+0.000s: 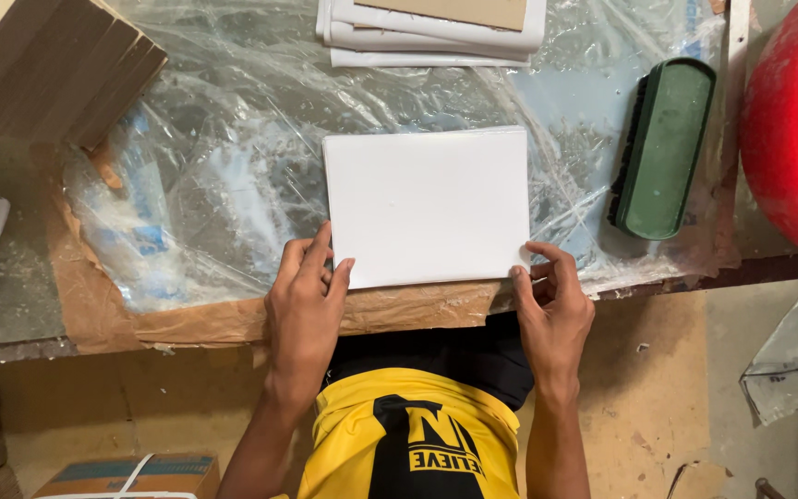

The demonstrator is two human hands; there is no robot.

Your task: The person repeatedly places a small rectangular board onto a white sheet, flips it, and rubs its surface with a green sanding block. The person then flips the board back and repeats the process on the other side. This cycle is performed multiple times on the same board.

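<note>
- The white sheet stack (pixel 427 205) lies flat on the tabletop (pixel 20 277), straight ahead of both hands, long axis left to right.
- Left hand (pixel 305 305) pinches the near-left corner; right hand (pixel 553 310) pinches the near-right corner, equally near.
- Crinkled clear plastic (pixel 233 139) covers the surface; a green brush (pixel 662 148) lies to the right.

A flat white rectangular paper stack (pixel 427 205) lies on a crinkled clear plastic sheet (pixel 233 139). At three o'clock lies a green oblong brush (pixel 665 148); at twelve, white paper bundles (pixel 436 35); at ten, brown cardboard boards (pixel 57 69). The left hand (pixel 307 305) touches its seven o'clock corner, the right hand (pixel 551 310) its five o'clock corner.
</note>
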